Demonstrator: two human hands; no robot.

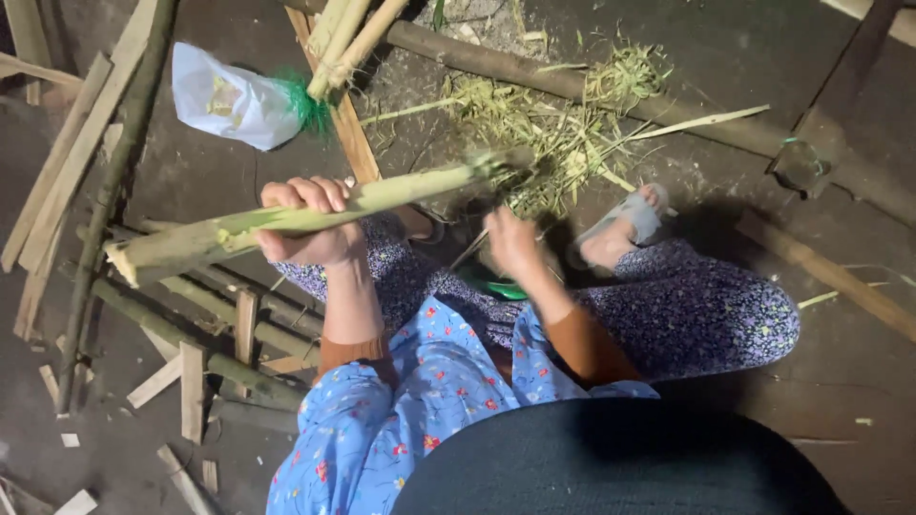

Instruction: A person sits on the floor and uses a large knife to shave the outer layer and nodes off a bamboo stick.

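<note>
My left hand (310, 224) grips a thick split length of green bamboo (286, 217) that runs from lower left to upper right across my lap. Its far end (496, 164) is blurred. My right hand (512, 243) is closed just below that far end, over my knee; what it holds is too blurred and shadowed to make out. Something green (501, 286) shows under the right wrist. I sit on the ground in floral trousers, one foot in a grey sandal (634, 215).
A heap of bamboo shavings (549, 119) lies ahead of my knees. Long poles (572, 81) cross the ground at the top; cut bamboo strips and offcuts (205, 343) lie at the left. A white plastic bag (229, 100) with green fringe sits upper left.
</note>
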